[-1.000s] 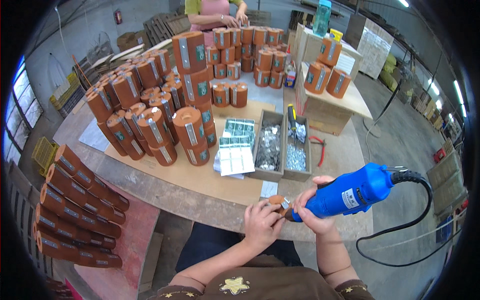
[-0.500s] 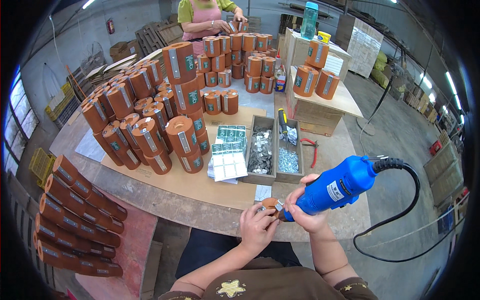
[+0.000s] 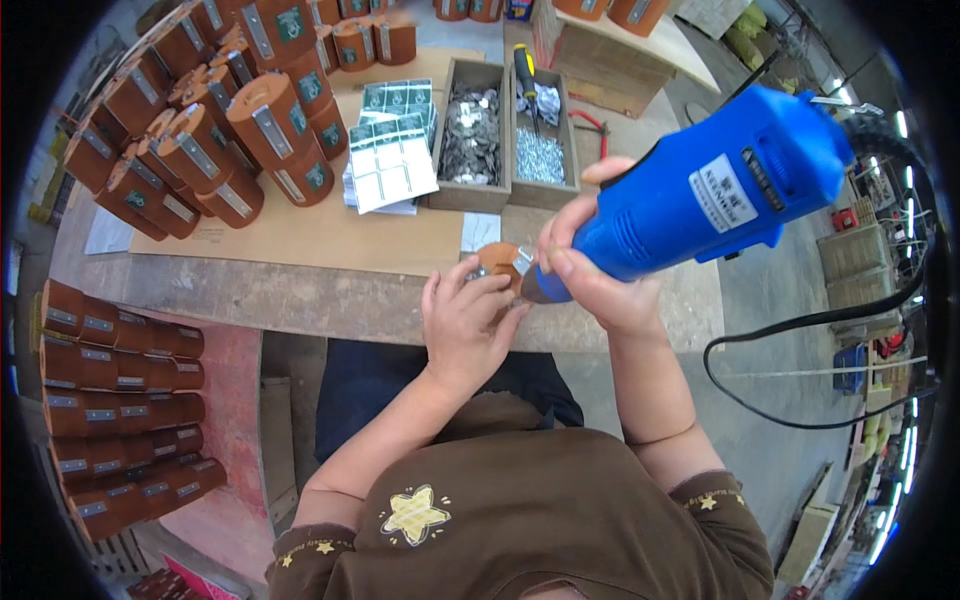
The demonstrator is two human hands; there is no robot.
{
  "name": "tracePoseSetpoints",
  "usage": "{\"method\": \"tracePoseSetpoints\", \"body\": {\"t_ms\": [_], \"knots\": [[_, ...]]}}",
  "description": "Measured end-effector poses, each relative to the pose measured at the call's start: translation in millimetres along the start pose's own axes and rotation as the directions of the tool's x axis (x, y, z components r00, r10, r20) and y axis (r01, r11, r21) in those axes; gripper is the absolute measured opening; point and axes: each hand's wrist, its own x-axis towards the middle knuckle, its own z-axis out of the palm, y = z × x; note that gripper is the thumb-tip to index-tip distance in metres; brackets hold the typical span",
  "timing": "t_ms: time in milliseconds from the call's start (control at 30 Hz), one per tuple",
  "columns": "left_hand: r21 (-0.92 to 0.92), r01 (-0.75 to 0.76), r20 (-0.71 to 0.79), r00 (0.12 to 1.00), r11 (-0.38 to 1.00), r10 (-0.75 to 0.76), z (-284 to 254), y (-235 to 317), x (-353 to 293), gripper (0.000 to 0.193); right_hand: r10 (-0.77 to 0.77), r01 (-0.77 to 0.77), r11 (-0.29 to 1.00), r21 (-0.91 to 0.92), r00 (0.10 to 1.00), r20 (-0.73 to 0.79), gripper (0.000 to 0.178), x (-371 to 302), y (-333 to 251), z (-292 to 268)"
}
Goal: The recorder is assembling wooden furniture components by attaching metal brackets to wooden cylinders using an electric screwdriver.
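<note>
My right hand is wrapped around the lower body of a blue corded electric screwdriver, held at a slant. Its dark nose points down-left against a short orange-brown cylinder at the table's near edge. A small metal strip sits on that cylinder beside the tool's nose. My left hand steadies the piece, fingers curled over its near side and thumb toward the tool. Fingers and tool cover much of the cylinder, and the tool's tip is hidden.
Beyond my hands stand two wooden bins, one with grey metal pieces, one with screws and a screwdriver. Label sheets and stacked cylinders lie left. Red-handled pliers lie right. The black cord loops rightward.
The view has tipped downward, so the bins and stacks sit higher and the other person is out of sight. Both hands keep their hold, and the tool still meets the cylinder.
</note>
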Motion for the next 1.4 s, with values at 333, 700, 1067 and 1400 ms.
{"method": "tracePoseSetpoints", "body": {"t_ms": [333, 700, 1067, 1400], "knots": [[-0.061, 0.007, 0.028, 1.000, 0.998, -0.005, 5, -3, -9, 0.029, -0.012, 0.014, 0.997, -0.069, 0.999, 0.034, 0.035, -6, 6, -3], [-0.025, 0.013, 0.030, 0.999, 1.000, -0.012, 2, -2, -8, 0.027, -0.024, 0.026, 0.999, -0.045, 0.999, 0.047, 0.041, -3, 8, -3], [-0.080, -0.005, 0.065, 0.998, 0.997, 0.010, -1, 4, -1, 0.022, 0.035, 0.070, 0.954, 0.293, 0.939, -0.341, 0.055, -20, -2, -73], [-0.189, 0.001, 0.064, 0.998, 0.982, 0.012, -11, -2, -1, 0.061, 0.335, 0.046, 0.802, 0.596, 0.791, -0.512, 0.047, -70, 71, -133]]}}
